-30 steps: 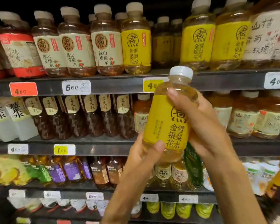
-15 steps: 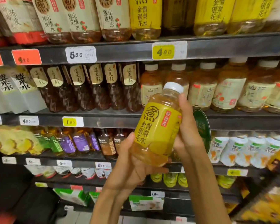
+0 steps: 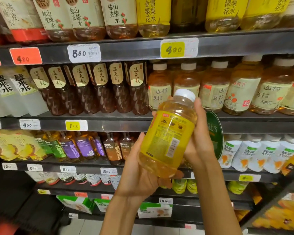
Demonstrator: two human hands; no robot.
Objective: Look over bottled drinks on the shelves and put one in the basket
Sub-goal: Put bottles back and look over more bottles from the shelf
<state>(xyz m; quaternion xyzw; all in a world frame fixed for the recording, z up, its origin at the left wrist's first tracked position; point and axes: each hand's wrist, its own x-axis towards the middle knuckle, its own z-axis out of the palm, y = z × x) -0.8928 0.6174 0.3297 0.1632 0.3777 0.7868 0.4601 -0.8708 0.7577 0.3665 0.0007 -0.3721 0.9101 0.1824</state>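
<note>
Fingers of the left hand (image 3: 139, 173) cupped the base, and those of the right hand (image 3: 199, 143) wrapped the side, of one yellow-labelled bottle (image 3: 168, 138), white cap up, tilted before the shelves (image 3: 126, 51). Six dark bottles (image 3: 95, 89) stood behind.

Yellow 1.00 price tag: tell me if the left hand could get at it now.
Probably not as things stand: the left hand cradles the base of the yellow-labelled bottle. The 1.00 tag itself sits uncovered on the shelf edge.
</note>
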